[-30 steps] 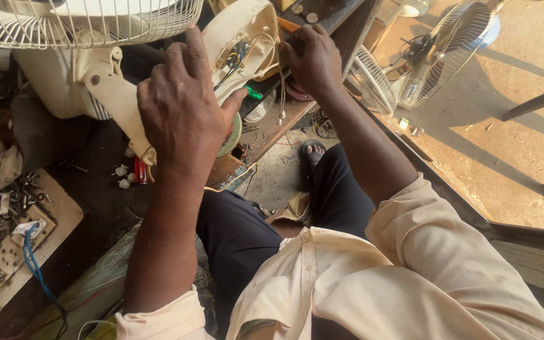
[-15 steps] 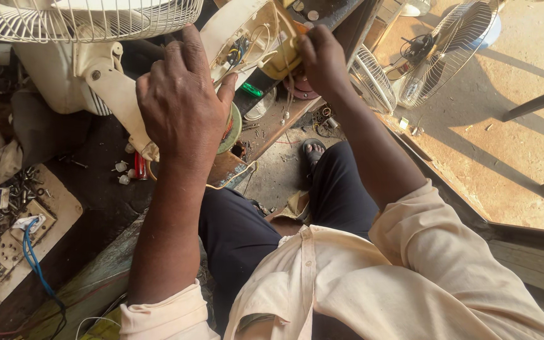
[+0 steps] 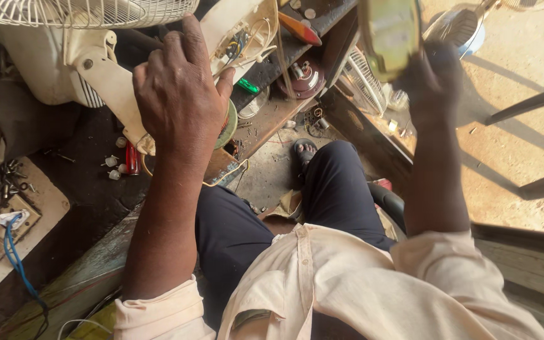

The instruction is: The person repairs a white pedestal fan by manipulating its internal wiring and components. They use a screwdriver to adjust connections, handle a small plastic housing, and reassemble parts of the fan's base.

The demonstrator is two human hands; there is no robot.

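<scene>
- The cream plastic fan housing (image 3: 240, 31), opened with wires exposed, is gripped by the left hand (image 3: 177, 94), fingers curled over its lower edge at the front edge of the dark wooden bench (image 3: 83, 189).
- A yellowish-green rectangular device (image 3: 390, 34), blurred, is held raised by the right hand (image 3: 432, 85), closed around its lower end, well clear of the bench.
- A white wire fan guard (image 3: 83, 9) lies at the bench's far edge.
- Small screws (image 3: 113, 167) are scattered near the front edge.
- Open sandy floor (image 3: 511, 113) is seen to the right.
</scene>
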